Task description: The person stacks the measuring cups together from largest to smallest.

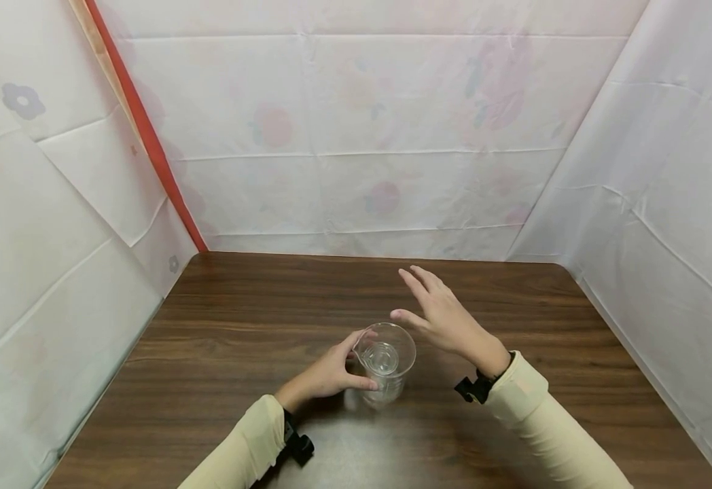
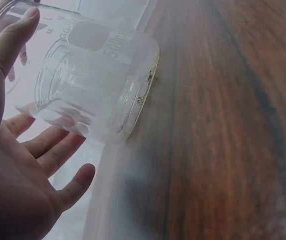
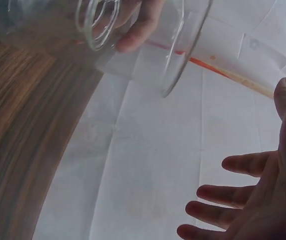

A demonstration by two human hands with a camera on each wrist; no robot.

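Note:
A clear glass beaker [image 1: 395, 388] stands on the brown table, with a smaller glass vessel [image 1: 381, 358] nested inside it. Printed markings, among them "500", show on the beaker's side in the left wrist view. My left hand [image 1: 330, 370] holds the beaker from the left, thumb on the near side and fingers around the far side. Just right of the rim, my right hand [image 1: 444, 318] is raised with fingers spread and nothing in it. In the right wrist view its fingers [image 3: 223, 214] are apart from the glass.
The dark wood-grain table [image 1: 240, 305] has rounded far corners. White patterned sheets [image 1: 356, 122] hang behind it and at both sides, with a red strip [image 1: 148, 129] at the back left. Black wrist straps with camera mounts sit on both wrists.

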